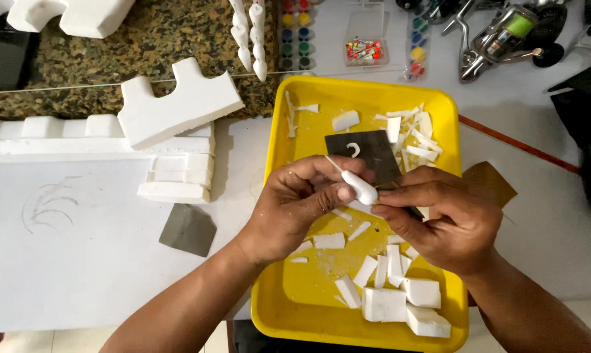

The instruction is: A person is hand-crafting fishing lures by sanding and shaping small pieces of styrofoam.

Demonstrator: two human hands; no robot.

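Observation:
Over a yellow tray [289, 307], my left hand [289, 209] pinches a small white carved foam piece [359, 188] with a thin wire sticking out of its upper end. My right hand [442, 219] touches the same piece from the right, fingers curled around it; whether it also holds a tool is hidden. A dark sanding sheet [367, 153] with a white hook-shaped scrap on it lies in the tray under the hands. White foam blocks [400, 302] and shavings [413, 134] are scattered in the tray.
Large white foam slabs [177, 108] and a flat foam board [66, 248] lie to the left, with a grey sandpaper piece [189, 229]. Carved white foam lures [249, 36], paint pots [294, 33], a small clear box [364, 39] and fishing reels [504, 33] sit along the top.

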